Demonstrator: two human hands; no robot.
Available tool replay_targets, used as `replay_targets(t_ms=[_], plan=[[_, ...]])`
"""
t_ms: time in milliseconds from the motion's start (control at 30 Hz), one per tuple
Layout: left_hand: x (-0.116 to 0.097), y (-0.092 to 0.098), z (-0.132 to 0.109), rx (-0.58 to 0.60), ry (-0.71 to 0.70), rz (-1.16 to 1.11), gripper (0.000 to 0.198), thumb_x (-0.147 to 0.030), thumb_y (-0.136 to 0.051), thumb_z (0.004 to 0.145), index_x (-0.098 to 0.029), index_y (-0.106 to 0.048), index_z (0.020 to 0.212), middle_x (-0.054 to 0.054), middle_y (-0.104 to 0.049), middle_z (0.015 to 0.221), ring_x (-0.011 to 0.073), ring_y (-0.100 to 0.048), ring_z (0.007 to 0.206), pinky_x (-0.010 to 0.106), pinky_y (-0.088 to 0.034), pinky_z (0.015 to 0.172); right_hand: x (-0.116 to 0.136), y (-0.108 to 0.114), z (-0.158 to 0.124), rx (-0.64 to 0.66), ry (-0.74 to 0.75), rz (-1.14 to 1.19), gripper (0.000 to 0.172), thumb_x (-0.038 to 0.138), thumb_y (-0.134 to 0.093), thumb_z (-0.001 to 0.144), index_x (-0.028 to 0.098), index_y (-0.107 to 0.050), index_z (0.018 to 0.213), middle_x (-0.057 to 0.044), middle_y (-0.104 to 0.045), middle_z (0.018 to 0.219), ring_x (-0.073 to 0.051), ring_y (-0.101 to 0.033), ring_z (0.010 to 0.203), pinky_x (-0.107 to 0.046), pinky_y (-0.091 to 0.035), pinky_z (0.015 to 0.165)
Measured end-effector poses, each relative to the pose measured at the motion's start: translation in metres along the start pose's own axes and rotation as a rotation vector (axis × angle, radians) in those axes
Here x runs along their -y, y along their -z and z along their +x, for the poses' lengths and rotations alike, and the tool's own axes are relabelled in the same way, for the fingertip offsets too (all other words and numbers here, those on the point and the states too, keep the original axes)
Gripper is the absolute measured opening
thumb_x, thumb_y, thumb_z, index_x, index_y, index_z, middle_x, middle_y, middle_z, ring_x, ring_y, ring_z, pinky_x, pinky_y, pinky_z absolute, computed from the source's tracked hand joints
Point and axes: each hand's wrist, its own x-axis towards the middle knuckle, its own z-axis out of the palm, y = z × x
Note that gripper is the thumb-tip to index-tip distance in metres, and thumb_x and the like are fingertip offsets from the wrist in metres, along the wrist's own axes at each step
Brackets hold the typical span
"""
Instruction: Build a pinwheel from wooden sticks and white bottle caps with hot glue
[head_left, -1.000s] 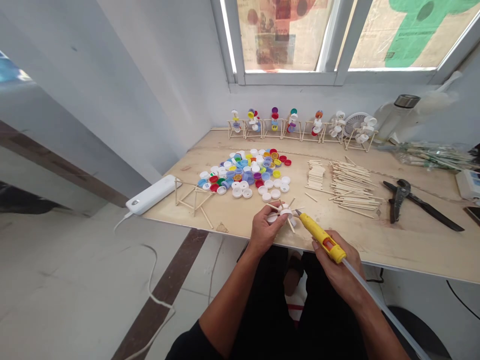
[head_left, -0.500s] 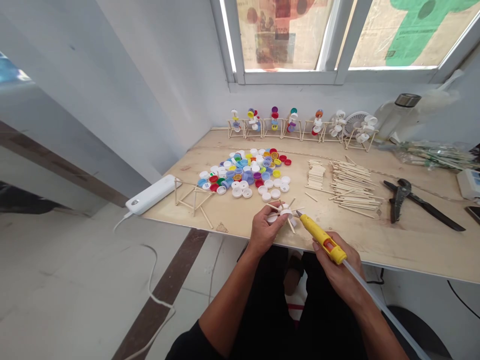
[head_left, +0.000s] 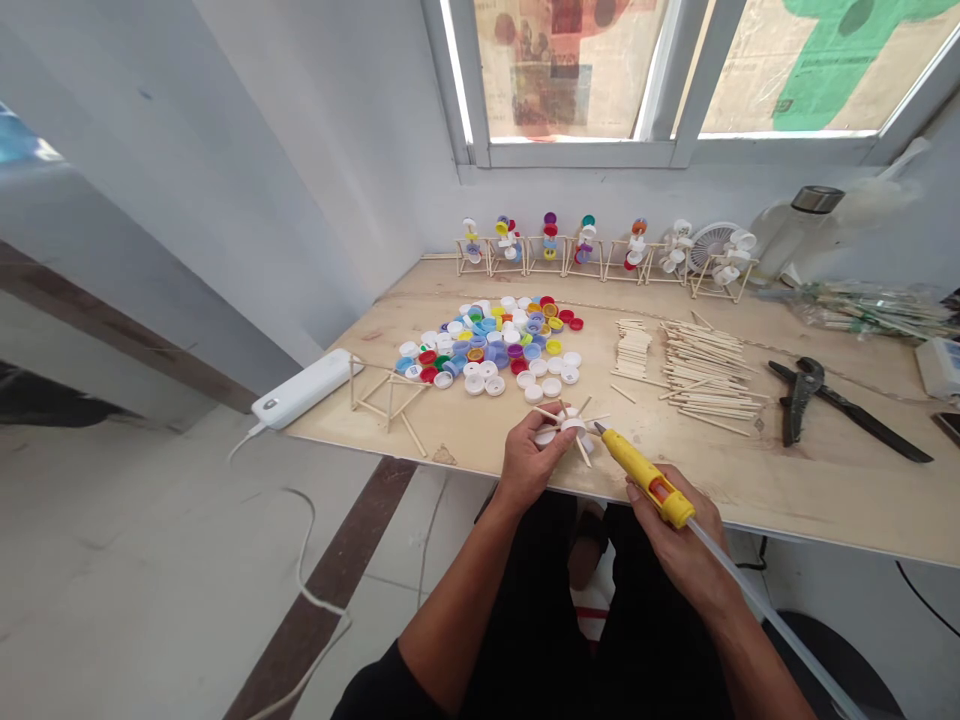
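My left hand (head_left: 531,448) is closed on a small wheel of white bottle caps and wooden sticks (head_left: 573,424), its sticks pointing outward like spokes. A yellow glue gun (head_left: 637,468) is gripped in my right hand (head_left: 686,535), with a long pale glue stick (head_left: 772,620) running out of its back end. The gun's nozzle is at the right side of the wheel; whether it touches cannot be made out. Beyond my left hand lies a heap of coloured bottle caps (head_left: 495,345), with several white caps (head_left: 551,387) nearest to it.
Wooden sticks lie in a short pile (head_left: 632,350) and a longer pile (head_left: 705,370). Black-handled cutters (head_left: 810,400) rest at right. A stick frame (head_left: 388,400) and white power strip (head_left: 307,388) stand at left. Finished cap wheels on frames (head_left: 550,245) line the wall beside a small fan (head_left: 712,245).
Almost nothing differs. Both hands, the wheel and the glue gun hold nearly the same positions, and the view has shifted very slightly.
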Motion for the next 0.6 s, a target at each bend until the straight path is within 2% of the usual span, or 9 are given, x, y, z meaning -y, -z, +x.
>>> replay_targets(t_ms=[233, 600], plan=[[0.0002, -0.0001, 0.0002, 0.002, -0.003, 0.010, 0.037, -0.035, -0.068, 0.072, -0.015, -0.066, 0.103, 0.008, -0.072, 0.096, 0.0198, -0.065, 0.084, 0.028, -0.049, 0.075, -0.0033, -0.0013, -0.0004, -0.002, 0.003, 0.016, 0.021, 0.041, -0.052, 0.081, 0.022, -0.060, 0.087, 0.002, -0.060, 0.066, -0.013, -0.054, 0.058, -0.022, -0.042, 0.055], [0.0004, -0.0005, -0.0004, 0.004, -0.011, -0.008, 0.036, -0.034, -0.068, 0.072, -0.014, -0.065, 0.103, 0.010, -0.070, 0.105, 0.0212, -0.066, 0.089, 0.030, -0.049, 0.081, -0.0040, -0.0033, -0.0036, 0.039, 0.018, -0.023, 0.023, 0.042, -0.051, 0.082, 0.022, -0.061, 0.085, 0.001, -0.059, 0.062, -0.014, -0.053, 0.053, -0.023, -0.042, 0.051]])
